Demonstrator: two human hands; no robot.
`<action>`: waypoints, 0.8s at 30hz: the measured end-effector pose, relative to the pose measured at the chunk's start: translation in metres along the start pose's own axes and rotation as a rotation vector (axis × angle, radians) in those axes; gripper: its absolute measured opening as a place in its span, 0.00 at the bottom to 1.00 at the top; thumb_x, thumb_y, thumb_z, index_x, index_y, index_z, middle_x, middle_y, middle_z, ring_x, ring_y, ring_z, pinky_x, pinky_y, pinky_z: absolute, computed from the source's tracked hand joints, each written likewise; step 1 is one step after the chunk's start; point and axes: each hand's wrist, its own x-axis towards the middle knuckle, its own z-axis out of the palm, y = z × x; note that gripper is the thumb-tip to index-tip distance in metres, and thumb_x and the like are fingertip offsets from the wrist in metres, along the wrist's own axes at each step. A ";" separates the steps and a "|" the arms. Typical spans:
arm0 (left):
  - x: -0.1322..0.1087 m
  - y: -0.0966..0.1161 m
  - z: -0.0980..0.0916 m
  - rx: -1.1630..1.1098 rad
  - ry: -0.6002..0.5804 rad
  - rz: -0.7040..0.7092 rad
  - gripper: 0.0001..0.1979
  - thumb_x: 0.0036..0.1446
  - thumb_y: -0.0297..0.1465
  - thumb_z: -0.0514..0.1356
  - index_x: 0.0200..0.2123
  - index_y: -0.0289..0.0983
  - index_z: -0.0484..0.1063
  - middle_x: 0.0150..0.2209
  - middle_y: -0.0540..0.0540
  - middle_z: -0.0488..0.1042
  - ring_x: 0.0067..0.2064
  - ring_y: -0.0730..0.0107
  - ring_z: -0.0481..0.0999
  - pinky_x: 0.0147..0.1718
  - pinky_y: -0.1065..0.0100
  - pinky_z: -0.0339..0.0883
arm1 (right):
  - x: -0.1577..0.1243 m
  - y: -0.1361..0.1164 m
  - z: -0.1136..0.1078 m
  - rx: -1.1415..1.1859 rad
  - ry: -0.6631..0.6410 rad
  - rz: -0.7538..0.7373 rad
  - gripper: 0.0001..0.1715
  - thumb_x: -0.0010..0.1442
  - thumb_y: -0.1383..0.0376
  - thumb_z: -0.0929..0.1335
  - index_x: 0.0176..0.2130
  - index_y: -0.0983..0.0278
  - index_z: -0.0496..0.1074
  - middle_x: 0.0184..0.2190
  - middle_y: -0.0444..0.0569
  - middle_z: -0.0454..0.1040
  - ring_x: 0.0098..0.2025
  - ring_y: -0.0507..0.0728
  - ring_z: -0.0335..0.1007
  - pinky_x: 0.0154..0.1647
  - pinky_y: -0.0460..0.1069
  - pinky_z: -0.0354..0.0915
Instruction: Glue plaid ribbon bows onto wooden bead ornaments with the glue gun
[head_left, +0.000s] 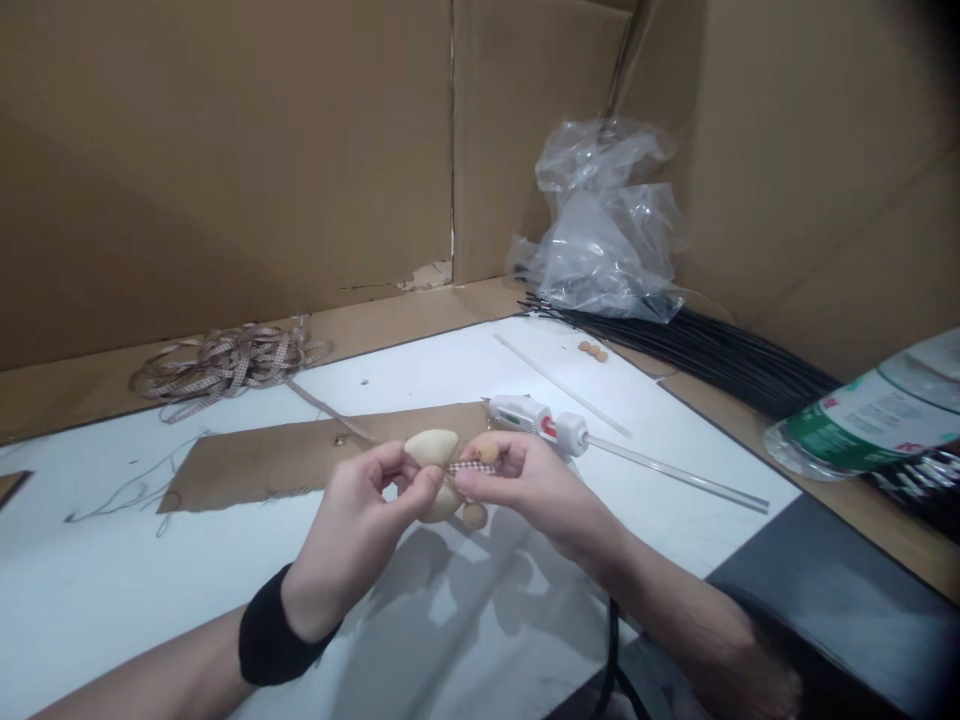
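Observation:
Both hands meet over the white tabletop around a small cream-coloured craft piece [433,446] with rounded lobes. My left hand [375,510] pinches the piece near its middle, between thumb and fingers. In my right hand [525,490], thumb and fingers close on a checked ribbon [471,467] that lies against the piece. A tan bead [487,453] shows by the right fingertips, and another round bead [474,517] hangs below. How these parts are joined is hidden by the fingers. Just behind the right hand lies a white glue gun [525,415] with a clear glue stick in its back.
A cardboard strip [262,455] with glue strings lies on the left, a heap of checked ribbon [232,365] behind it. Several small tan beads [592,351], black rods [720,350], a plastic bag [600,240] and a bottle [877,410] are at the right. Cardboard walls [225,150] enclose the back.

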 end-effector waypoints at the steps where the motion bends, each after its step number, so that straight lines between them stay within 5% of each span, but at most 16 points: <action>1: 0.000 -0.001 0.001 -0.022 0.011 -0.002 0.11 0.51 0.37 0.56 0.24 0.34 0.65 0.24 0.48 0.70 0.30 0.66 0.72 0.28 0.68 0.65 | 0.000 0.002 0.001 0.031 0.008 -0.009 0.11 0.46 0.62 0.71 0.30 0.66 0.71 0.25 0.42 0.71 0.27 0.49 0.69 0.29 0.44 0.63; 10: -0.003 -0.007 0.008 -0.011 0.061 0.038 0.10 0.51 0.35 0.56 0.28 0.34 0.68 0.26 0.47 0.73 0.31 0.64 0.74 0.30 0.67 0.67 | -0.005 0.000 0.011 -0.042 0.207 0.011 0.06 0.45 0.64 0.71 0.25 0.66 0.71 0.23 0.43 0.73 0.25 0.51 0.70 0.26 0.44 0.64; 24: -0.004 -0.009 0.010 -0.063 0.060 0.019 0.11 0.52 0.35 0.57 0.35 0.33 0.71 0.28 0.46 0.75 0.32 0.65 0.74 0.31 0.68 0.66 | -0.004 0.002 0.015 -0.019 0.173 -0.051 0.05 0.50 0.66 0.67 0.31 0.66 0.72 0.25 0.44 0.70 0.23 0.48 0.65 0.24 0.44 0.60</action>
